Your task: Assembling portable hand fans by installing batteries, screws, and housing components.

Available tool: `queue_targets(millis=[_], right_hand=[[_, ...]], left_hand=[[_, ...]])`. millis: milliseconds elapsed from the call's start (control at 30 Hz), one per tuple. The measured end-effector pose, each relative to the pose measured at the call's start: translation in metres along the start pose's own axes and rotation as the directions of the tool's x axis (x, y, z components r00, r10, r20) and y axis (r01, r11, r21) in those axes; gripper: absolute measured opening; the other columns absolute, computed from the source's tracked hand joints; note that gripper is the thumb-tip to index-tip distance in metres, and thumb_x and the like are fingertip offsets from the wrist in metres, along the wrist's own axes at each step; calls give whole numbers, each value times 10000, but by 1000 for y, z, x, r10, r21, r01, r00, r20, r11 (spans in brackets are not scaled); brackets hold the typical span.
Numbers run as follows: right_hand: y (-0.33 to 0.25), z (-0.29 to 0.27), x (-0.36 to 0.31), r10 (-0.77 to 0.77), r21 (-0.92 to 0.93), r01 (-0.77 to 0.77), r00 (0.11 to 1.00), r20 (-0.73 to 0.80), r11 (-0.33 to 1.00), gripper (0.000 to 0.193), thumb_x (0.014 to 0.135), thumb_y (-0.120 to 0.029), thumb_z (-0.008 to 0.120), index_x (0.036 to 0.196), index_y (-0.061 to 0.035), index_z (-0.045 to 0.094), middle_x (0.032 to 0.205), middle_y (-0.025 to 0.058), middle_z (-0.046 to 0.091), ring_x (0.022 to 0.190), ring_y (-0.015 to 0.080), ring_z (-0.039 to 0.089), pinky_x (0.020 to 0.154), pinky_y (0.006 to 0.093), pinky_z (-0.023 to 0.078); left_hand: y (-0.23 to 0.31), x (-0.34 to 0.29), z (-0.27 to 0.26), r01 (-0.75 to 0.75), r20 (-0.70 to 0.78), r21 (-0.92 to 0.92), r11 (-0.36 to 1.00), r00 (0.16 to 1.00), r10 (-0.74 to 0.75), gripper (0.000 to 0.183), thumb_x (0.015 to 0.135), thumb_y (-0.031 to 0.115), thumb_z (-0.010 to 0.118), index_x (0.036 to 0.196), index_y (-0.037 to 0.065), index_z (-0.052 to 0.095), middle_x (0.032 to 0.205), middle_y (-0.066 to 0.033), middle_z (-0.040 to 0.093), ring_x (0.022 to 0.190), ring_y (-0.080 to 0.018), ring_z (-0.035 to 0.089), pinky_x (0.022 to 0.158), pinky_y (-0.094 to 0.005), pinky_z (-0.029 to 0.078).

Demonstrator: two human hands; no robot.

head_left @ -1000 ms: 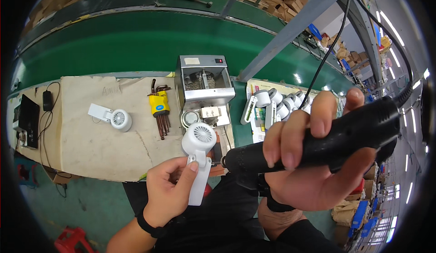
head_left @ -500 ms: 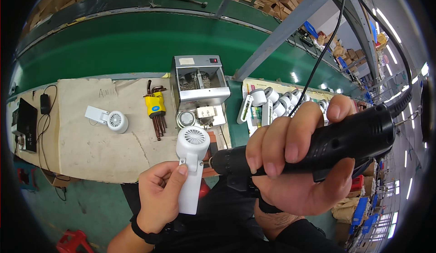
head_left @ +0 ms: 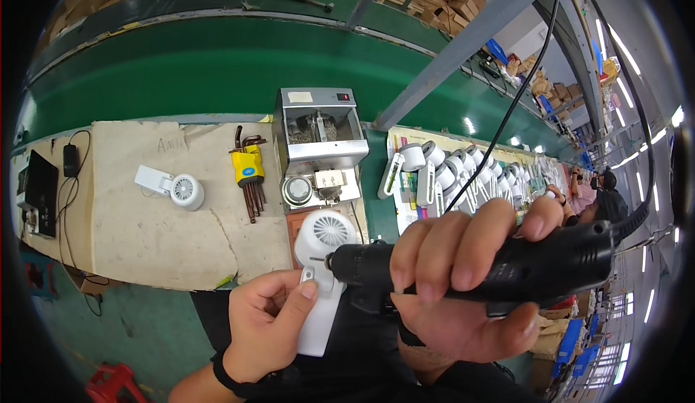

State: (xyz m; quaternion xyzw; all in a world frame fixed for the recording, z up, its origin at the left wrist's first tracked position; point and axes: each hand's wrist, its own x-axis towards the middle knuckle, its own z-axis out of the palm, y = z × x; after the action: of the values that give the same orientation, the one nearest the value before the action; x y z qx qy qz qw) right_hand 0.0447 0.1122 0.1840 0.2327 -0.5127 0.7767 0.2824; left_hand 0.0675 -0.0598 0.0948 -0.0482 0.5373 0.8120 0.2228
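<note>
My left hand is closed around a small white handheld fan, with the thumb pressed near its hinge. The fan's round grille faces up and its flat handle slants down toward me. My right hand grips a black electric screwdriver, held level with its nose pointing left. The thin bit shows against the fan, between the grille and the hinge; whether it touches cannot be made out. A steel screw feeder with screws in its hopper stands just beyond.
Another white fan lies on the cardboard sheet, near hex keys in a yellow holder. Many white fans crowd the right side. The screwdriver's cable hangs down. A grey post slants behind; another person is far right.
The fan in my left hand has shifted slightly right and toward me. The screwdriver's bit has moved from the hinge's side to over the fan's neck. A person has come into view at far right.
</note>
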Motion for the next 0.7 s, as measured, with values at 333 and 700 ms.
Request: queue_targets(millis=[333, 700], right_hand=[[-9, -11, 34, -29, -151, 65, 974, 224, 987, 744, 1031, -651, 407, 1579, -162, 286, 1161, 90, 427, 711, 146, 545, 604, 333, 476], [-26, -27, 79, 119, 149, -149, 973, 197, 977, 678, 1066, -483, 482, 1500, 17, 335, 1180, 128, 479, 685, 159, 539, 589, 344, 452]], left_hand=[[-3, 11, -7, -190, -46, 122, 974, 979, 197, 203, 1019, 110, 622, 1061, -78, 687, 887, -110, 744, 757, -113, 698, 677, -249, 562], [-8, 12, -17, -138, -91, 190, 972, 983, 157, 171, 996, 93, 647, 1027, -63, 708, 877, -48, 715, 759, -61, 611, 684, -223, 479]])
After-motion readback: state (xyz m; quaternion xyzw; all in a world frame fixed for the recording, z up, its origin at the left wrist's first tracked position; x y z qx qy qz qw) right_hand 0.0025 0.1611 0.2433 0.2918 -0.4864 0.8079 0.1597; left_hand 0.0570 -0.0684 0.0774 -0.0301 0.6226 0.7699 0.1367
